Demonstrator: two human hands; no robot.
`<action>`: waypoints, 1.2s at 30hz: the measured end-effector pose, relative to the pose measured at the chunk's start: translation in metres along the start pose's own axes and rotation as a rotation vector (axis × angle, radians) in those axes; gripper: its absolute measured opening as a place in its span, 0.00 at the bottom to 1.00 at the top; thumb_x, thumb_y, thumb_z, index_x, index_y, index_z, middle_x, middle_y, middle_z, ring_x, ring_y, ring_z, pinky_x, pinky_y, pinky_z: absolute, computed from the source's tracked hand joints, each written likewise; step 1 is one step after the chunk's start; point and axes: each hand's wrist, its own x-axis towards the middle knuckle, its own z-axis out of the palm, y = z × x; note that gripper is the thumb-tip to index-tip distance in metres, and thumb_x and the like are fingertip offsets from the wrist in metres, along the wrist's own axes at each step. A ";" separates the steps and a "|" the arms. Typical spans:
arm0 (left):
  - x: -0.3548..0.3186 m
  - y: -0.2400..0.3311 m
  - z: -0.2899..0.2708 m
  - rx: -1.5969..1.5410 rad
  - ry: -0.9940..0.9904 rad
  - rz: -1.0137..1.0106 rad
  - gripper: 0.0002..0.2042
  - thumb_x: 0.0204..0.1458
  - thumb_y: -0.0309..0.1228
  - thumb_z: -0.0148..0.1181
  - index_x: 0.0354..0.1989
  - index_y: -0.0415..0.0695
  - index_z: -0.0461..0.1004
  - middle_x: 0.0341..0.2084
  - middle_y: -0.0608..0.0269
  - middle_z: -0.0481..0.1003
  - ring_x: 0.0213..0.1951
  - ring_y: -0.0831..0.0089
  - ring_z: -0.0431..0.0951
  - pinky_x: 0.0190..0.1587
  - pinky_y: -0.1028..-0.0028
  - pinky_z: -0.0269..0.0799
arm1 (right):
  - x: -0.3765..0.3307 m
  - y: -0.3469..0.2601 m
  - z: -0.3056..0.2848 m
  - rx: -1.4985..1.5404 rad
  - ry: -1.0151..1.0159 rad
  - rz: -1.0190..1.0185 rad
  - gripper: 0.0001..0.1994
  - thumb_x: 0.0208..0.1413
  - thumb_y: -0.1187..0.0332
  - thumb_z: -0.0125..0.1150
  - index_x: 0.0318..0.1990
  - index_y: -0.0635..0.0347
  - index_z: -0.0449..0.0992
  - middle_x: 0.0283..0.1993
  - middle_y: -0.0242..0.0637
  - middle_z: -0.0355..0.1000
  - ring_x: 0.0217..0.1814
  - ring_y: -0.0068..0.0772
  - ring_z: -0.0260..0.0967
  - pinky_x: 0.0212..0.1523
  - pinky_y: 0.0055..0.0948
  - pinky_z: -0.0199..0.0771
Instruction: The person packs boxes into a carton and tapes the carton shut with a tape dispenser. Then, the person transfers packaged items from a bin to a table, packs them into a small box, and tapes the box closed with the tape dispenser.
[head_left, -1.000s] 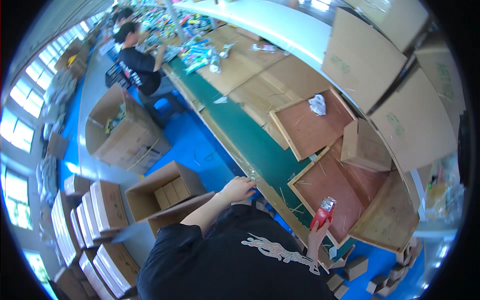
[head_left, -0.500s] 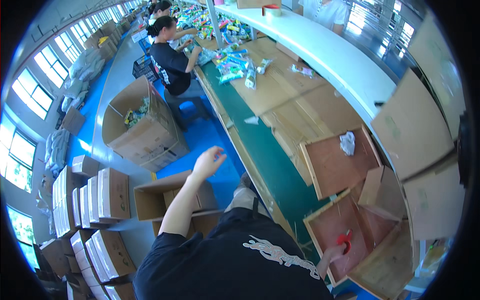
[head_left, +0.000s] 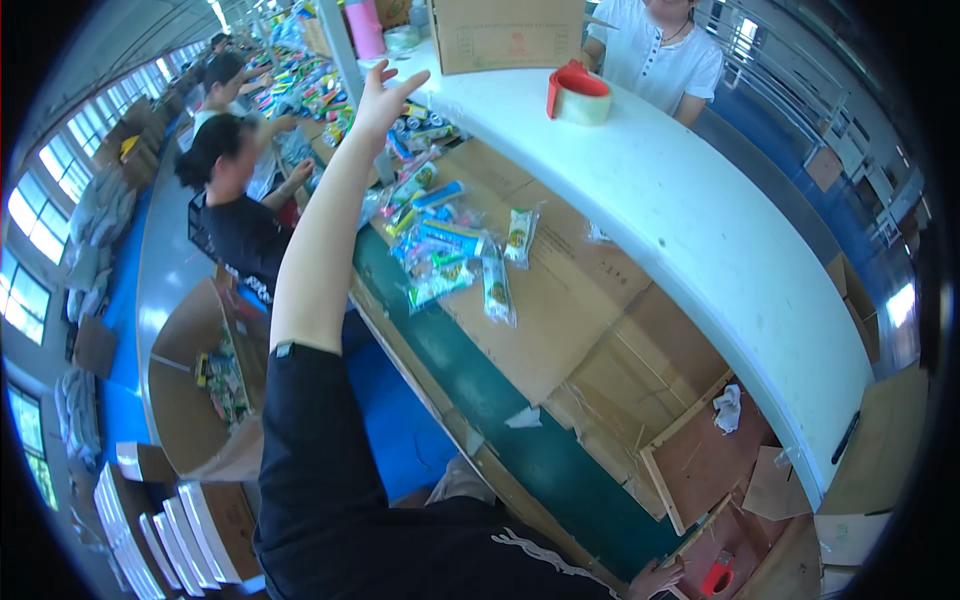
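My left hand (head_left: pixel 385 95) is raised at arm's length, fingers spread and holding nothing. It shows in front of the white shelf's left end, near a brown cardboard box (head_left: pixel 510 35); whether it touches the shelf I cannot tell. On the shelf stands a roll of clear tape (head_left: pixel 583 98) in a red dispenser. Low at the right, my right hand (head_left: pixel 655 580) rests at the edge of a shallow wooden tray (head_left: pixel 690 548), fingers stretched out. Beside it in the tray lies a red looped tool (head_left: pixel 718 573), apart from the hand; its exact kind is unclear.
Bagged colourful tubes (head_left: pixel 450 240) lie on the cardboard-covered bench (head_left: pixel 560 290). A second tray (head_left: pixel 700 470) holds a crumpled white wad (head_left: pixel 728 408). Co-workers sit at the left; a person in white stands beyond the shelf (head_left: pixel 680 215). A large carton (head_left: pixel 180 400) stands left.
My left hand has risen and reached forward to the shelf's left end. My right hand has let go of the red tool and moved to the tray's edge. The view has shifted forward.
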 end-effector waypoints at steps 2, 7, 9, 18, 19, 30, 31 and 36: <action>0.073 -0.013 0.017 0.084 -0.023 -0.018 0.55 0.39 0.51 0.74 0.72 0.44 0.44 0.65 0.46 0.55 0.60 0.57 0.65 0.55 0.62 0.69 | -0.029 -0.037 0.000 0.048 0.116 -0.102 0.37 0.59 0.58 0.59 0.69 0.68 0.49 0.67 0.56 0.54 0.69 0.56 0.51 0.67 0.48 0.52; 0.173 -0.020 0.055 0.251 -0.124 0.196 0.61 0.31 0.55 0.78 0.73 0.50 0.42 0.65 0.38 0.50 0.66 0.47 0.55 0.66 0.55 0.58 | -0.071 -0.081 0.011 0.112 -0.185 0.093 0.43 0.62 0.52 0.55 0.72 0.67 0.39 0.76 0.56 0.34 0.78 0.54 0.33 0.74 0.48 0.40; 0.179 -0.019 0.065 0.259 -0.101 0.280 0.61 0.31 0.55 0.78 0.72 0.51 0.44 0.63 0.35 0.51 0.66 0.44 0.55 0.66 0.54 0.58 | -0.082 -0.078 0.032 0.131 -0.213 0.143 0.44 0.61 0.49 0.55 0.72 0.67 0.38 0.77 0.54 0.31 0.79 0.53 0.30 0.75 0.47 0.38; 0.209 0.031 0.035 0.469 -0.244 0.648 0.24 0.40 0.41 0.76 0.44 0.40 0.81 0.63 0.57 0.65 0.59 0.63 0.71 0.59 0.67 0.68 | -0.092 -0.178 -0.015 0.522 0.053 -0.397 0.24 0.48 0.77 0.58 0.55 0.65 0.63 0.55 0.54 0.56 0.60 0.58 0.57 0.60 0.45 0.60; 0.198 0.032 0.040 0.469 -0.185 0.749 0.22 0.41 0.40 0.75 0.41 0.37 0.81 0.62 0.54 0.66 0.56 0.62 0.74 0.55 0.66 0.72 | -0.091 -0.185 -0.018 0.599 -0.021 -0.426 0.26 0.46 0.79 0.59 0.55 0.66 0.61 0.56 0.56 0.53 0.62 0.57 0.53 0.62 0.45 0.56; 0.116 0.015 -0.010 -0.178 -0.002 0.359 0.36 0.52 0.53 0.61 0.64 0.48 0.56 0.67 0.52 0.52 0.65 0.52 0.59 0.63 0.55 0.59 | -0.091 -0.420 -0.204 1.121 -0.167 -1.264 0.25 0.50 0.73 0.66 0.55 0.62 0.62 0.54 0.45 0.63 0.53 0.43 0.67 0.59 0.39 0.65; 0.115 0.014 -0.018 -0.501 0.042 0.027 0.40 0.55 0.61 0.53 0.68 0.49 0.49 0.69 0.55 0.50 0.64 0.52 0.60 0.64 0.53 0.57 | -0.091 -0.455 -0.232 1.369 -0.180 -1.308 0.27 0.51 0.72 0.66 0.57 0.62 0.60 0.55 0.44 0.64 0.54 0.41 0.66 0.60 0.40 0.65; 0.129 -0.028 -0.034 -0.319 -0.119 -0.236 0.52 0.50 0.74 0.39 0.73 0.48 0.38 0.71 0.49 0.47 0.70 0.46 0.48 0.69 0.51 0.44 | -0.056 -0.643 -0.406 1.782 -0.372 -1.229 0.34 0.65 0.53 0.52 0.67 0.68 0.50 0.66 0.55 0.57 0.68 0.49 0.59 0.70 0.41 0.54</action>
